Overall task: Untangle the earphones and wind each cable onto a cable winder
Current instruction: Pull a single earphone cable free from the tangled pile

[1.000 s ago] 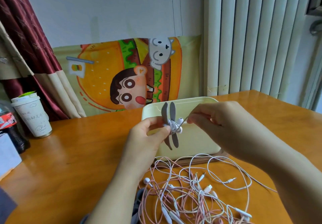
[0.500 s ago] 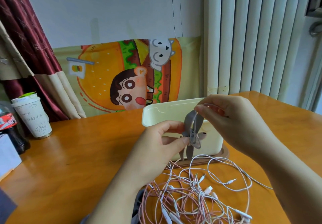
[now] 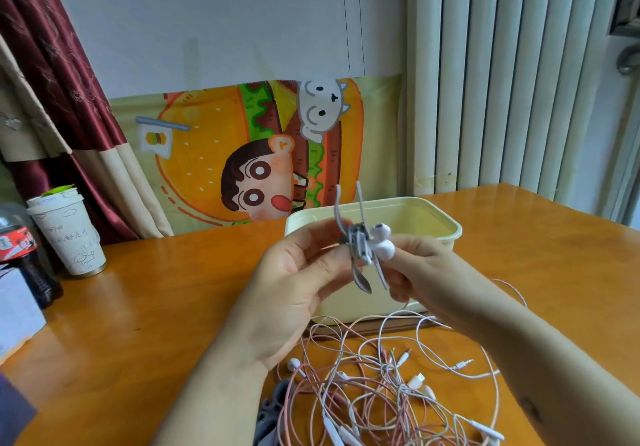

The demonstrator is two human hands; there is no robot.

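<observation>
Both hands are raised above the table, meeting in front of the cream plastic box (image 3: 426,218). The left hand (image 3: 298,282) comes up from the lower left with its palm turned towards the camera; its thumb and curled fingers pinch the grey cable winder (image 3: 357,243) from the left side. The winder stands roughly upright, its thin wings fanning out above and below a middle section wrapped in white cable. The right hand (image 3: 433,272) reaches in from the lower right, fingers curled, and its fingertips close on the two white earbuds (image 3: 383,241), which stick out of the winder's right side. Whether these fingers also touch the lower wings cannot be told.

Below the hands, a loose tangle of white and pink earphones (image 3: 381,390) lies on the orange wooden table (image 3: 156,307), with plugs and buds scattered through it. A dark grey item (image 3: 273,414) sits partly under its left edge. At the far left stand a paper cup (image 3: 67,237) and a cola bottle (image 3: 20,251). Behind them hang a maroon curtain (image 3: 52,64), a cartoon burger cloth (image 3: 214,154) against the white wall, and pale vertical slats (image 3: 502,74) on the right.
</observation>
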